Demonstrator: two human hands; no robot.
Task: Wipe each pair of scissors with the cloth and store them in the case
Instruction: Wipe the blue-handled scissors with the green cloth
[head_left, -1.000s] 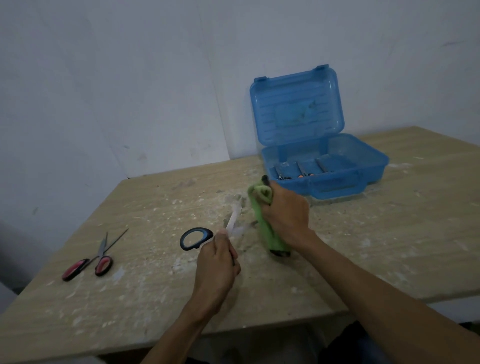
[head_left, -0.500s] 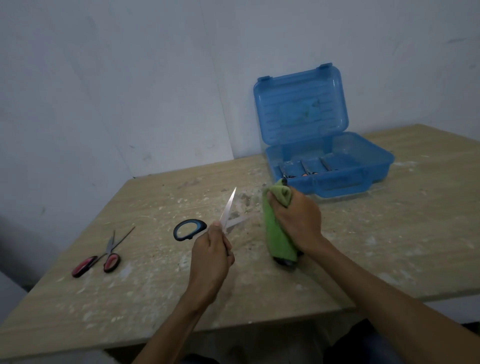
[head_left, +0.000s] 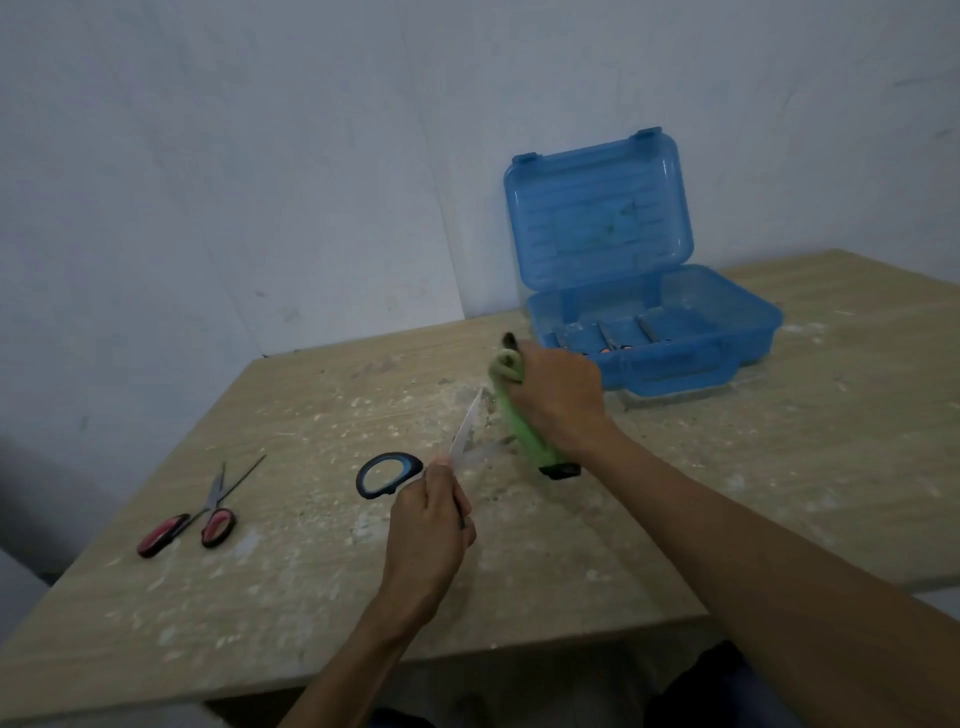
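My left hand (head_left: 431, 525) grips a pair of scissors with black-and-blue handles (head_left: 387, 474). One handle loop sticks out to the left, and the spread blades point up and right above the table. My right hand (head_left: 558, 397) holds a green cloth (head_left: 519, 426) bunched just right of the blade tips; whether cloth and blade touch is unclear. A second pair of scissors with red handles (head_left: 195, 514) lies spread on the table at the left. The blue plastic case (head_left: 654, 332) stands open at the back right, with several scissors in its tray.
The wooden table (head_left: 779, 467) is spattered with white flecks. A white wall runs close behind the table and the case. The table's front edge lies just under my forearms.
The cloth in my right hand has slid up and away along the blades toward the case. The left hand holds the scissors almost still. The view has shifted slightly.
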